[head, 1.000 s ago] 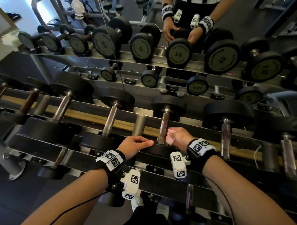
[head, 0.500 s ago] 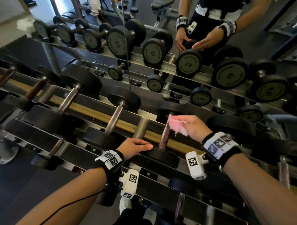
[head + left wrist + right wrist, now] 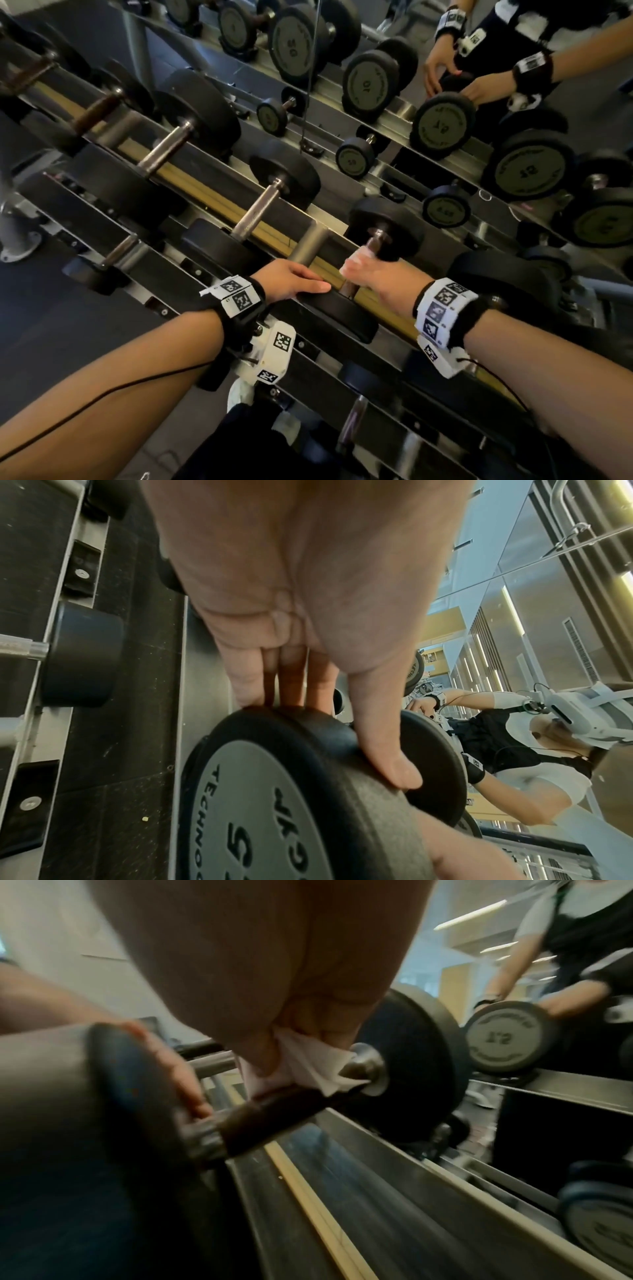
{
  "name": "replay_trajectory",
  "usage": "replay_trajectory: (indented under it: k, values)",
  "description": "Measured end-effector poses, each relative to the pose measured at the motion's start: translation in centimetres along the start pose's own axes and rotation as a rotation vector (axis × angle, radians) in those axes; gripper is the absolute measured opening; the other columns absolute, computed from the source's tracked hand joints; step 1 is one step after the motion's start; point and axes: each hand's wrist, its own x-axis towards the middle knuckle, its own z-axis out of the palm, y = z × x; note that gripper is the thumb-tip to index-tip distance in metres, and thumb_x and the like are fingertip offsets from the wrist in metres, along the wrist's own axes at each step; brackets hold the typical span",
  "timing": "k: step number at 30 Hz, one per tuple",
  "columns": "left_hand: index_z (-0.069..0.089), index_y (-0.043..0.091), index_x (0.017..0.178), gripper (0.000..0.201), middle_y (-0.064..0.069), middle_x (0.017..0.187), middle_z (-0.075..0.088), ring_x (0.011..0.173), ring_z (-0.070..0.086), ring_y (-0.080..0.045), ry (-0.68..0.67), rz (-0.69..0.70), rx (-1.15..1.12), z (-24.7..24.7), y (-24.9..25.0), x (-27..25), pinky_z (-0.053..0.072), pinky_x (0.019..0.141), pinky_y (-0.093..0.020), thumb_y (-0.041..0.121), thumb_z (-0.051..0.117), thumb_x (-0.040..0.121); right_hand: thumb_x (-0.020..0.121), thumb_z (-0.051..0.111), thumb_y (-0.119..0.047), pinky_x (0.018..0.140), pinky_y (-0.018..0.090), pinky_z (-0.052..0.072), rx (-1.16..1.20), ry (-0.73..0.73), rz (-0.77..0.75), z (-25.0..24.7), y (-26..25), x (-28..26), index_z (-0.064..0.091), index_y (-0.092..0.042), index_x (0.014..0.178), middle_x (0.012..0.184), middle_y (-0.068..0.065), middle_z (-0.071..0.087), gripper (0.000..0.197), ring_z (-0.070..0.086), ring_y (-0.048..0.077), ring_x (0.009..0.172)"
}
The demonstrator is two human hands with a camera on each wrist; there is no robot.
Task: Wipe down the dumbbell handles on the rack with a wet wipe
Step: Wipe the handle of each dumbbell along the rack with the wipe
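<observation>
Between both hands (image 3: 371,274), wipe (image 3: 308,1058) wraps handle (image 3: 274,1110)

Two bare forearms reached forward, each wrist strapped with a marker band.
The left hand (image 3: 291,279) lay flat with straight fingers (image 3: 383,737); the right hand (image 3: 375,274) was curled, pinching a wipe (image 3: 315,1066).
</observation>
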Motion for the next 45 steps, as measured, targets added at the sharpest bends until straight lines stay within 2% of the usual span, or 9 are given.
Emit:
replay_trajectory:
  k: [6, 11, 16, 24, 27, 29, 32, 37, 45]
  values:
    - [0.078, 0.029, 0.097, 0.031, 0.015, 0.090, 0.076, 0.084, 0.072, 0.001, 0.007, -0.007, 0.027, 0.1, 0.3, -0.4, 0.050, 0.076, -0.018, 0.045, 0.085, 0.071, 0.090, 0.053, 0.003, 0.100, 0.041, 0.047, 0.074, -0.034, -0.013, -2.1, 1.9, -0.5, 0.044, -0.020, 0.141, 0.141, 0.009, 0.046, 0.057, 0.054, 0.029, 0.122]
    - [0.077, 0.027, 0.103, 0.036, 0.007, 0.101, 0.076, 0.101, 0.069, -0.011, 0.018, -0.008, 0.037, 0.2, 0.5, -0.9, 0.051, 0.101, -0.034, 0.045, 0.083, 0.073, 0.091, 0.047, 0.004, 0.098, 0.040, 0.046, 0.081, -0.014, 0.057, -2.1, 3.0, -1.2, 0.033, -0.018, 0.145, 0.148, 0.009, 0.034, 0.060, 0.047, 0.029, 0.130]
    - [0.076, 0.024, 0.106, 0.039, 0.004, 0.106, 0.074, 0.106, 0.067, -0.013, 0.032, -0.030, 0.033, 0.4, 0.7, -1.1, 0.048, 0.106, -0.040, 0.043, 0.083, 0.073, 0.104, 0.035, -0.014, 0.120, 0.038, 0.021, 0.054, -0.106, -0.233, -0.3, 1.5, -1.9, 0.024, -0.018, 0.153, 0.156, 0.005, 0.024, 0.050, 0.023, 0.019, 0.145]
    - [0.075, 0.029, 0.108, 0.036, 0.006, 0.111, 0.071, 0.113, 0.062, -0.013, 0.042, -0.016, 0.048, 0.6, 0.6, -1.5, 0.042, 0.112, -0.043, 0.046, 0.080, 0.076, 0.104, 0.031, -0.007, 0.123, 0.043, 0.012, -0.010, -0.109, -0.084, -2.9, 3.2, -1.1, 0.026, -0.018, 0.153, 0.163, 0.010, 0.013, 0.050, 0.010, 0.028, 0.151]
    - [0.075, 0.031, 0.109, 0.038, 0.008, 0.114, 0.069, 0.115, 0.059, -0.012, 0.064, -0.013, 0.055, 0.8, 0.4, -1.5, 0.040, 0.113, -0.044, 0.048, 0.081, 0.075, 0.094, 0.041, -0.005, 0.112, 0.044, 0.031, -0.325, -0.229, -0.095, -2.5, 0.8, -1.8, 0.040, 0.001, 0.134, 0.118, 0.030, 0.023, 0.041, 0.034, 0.034, 0.132]
    - [0.075, 0.032, 0.109, 0.039, 0.009, 0.113, 0.069, 0.114, 0.060, -0.011, 0.086, -0.007, 0.040, 1.0, 0.2, -1.5, 0.040, 0.113, -0.043, 0.049, 0.082, 0.074, 0.095, 0.039, -0.004, 0.116, 0.041, 0.025, -0.510, -0.203, -0.211, -0.8, 0.2, -2.2, 0.043, 0.002, 0.135, 0.124, 0.031, 0.027, 0.041, 0.033, 0.035, 0.134]
    - [0.076, 0.033, 0.106, 0.042, 0.010, 0.112, 0.070, 0.114, 0.060, -0.011, 0.103, -0.005, 0.021, 1.1, 0.0, -1.6, 0.041, 0.112, -0.043, 0.051, 0.084, 0.069, 0.104, 0.032, -0.004, 0.116, 0.022, -0.002, 0.045, -0.161, -0.236, -1.7, 0.5, -2.6, 0.029, -0.016, 0.152, 0.163, 0.009, 0.017, 0.049, 0.009, 0.023, 0.151]
    - [0.078, 0.033, 0.101, 0.050, 0.007, 0.109, 0.073, 0.112, 0.065, -0.014, 0.110, 0.008, -0.062, 1.3, -0.1, -1.7, 0.044, 0.110, -0.044, 0.055, 0.084, 0.057, 0.102, 0.043, -0.015, 0.123, 0.042, 0.007, -0.268, -0.313, -0.049, -3.2, 2.4, -1.9, 0.036, -0.014, 0.149, 0.162, 0.013, 0.020, 0.048, 0.008, 0.034, 0.151]
    - [0.077, 0.029, 0.104, 0.034, 0.005, 0.106, 0.075, 0.106, 0.068, -0.013, 0.104, 0.003, -0.084, 1.4, 0.2, -2.0, 0.049, 0.106, -0.041, 0.038, 0.085, 0.072, 0.098, 0.043, 0.003, 0.122, 0.037, 0.020, 0.256, -0.205, -0.124, -1.1, -0.3, -3.2, 0.018, -0.019, 0.156, 0.163, 0.001, 0.017, 0.066, 0.011, 0.016, 0.151]
